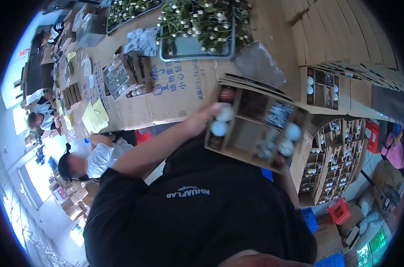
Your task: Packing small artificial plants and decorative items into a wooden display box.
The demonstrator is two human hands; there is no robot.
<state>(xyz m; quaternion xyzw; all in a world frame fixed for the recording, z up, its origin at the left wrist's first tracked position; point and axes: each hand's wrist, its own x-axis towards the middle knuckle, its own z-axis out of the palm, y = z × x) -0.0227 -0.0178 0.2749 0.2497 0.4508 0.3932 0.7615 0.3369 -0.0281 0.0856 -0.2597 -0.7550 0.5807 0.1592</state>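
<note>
One view only, from the head camera, tilted hard so the person's own dark shirt fills the lower middle. The left hand (206, 118) reaches up from a bare forearm and grips the left edge of a cardboard divider tray (244, 133), fingers curled over the rim beside two pale round balls (220, 121) seated in its left cells. The right hand (280, 167) is almost wholly hidden under the tray's lower right corner; only the forearm shows below it, so I cannot tell whether that hand is spread or clenched. The tray is held in the air, tilted, in front of the chest and just short of the bench (175, 95), whose near edge runs behind the left hand. More pale balls (292, 132) sit in the tray's right cells; its middle cells look bare, though motion blur softens them.

Beyond the tray's top edge lies a clear plastic bag (257, 64), and further back a grey metal pan (197, 49) heaped with green sprigs. To the right, stacks of filled divider trays (335, 155) stand close to the held tray's right edge, leaving little room there. To the left, open floor separates the person from a seated worker (97, 160) in a light top. A red stool (340, 210) stands below the stacks.
</note>
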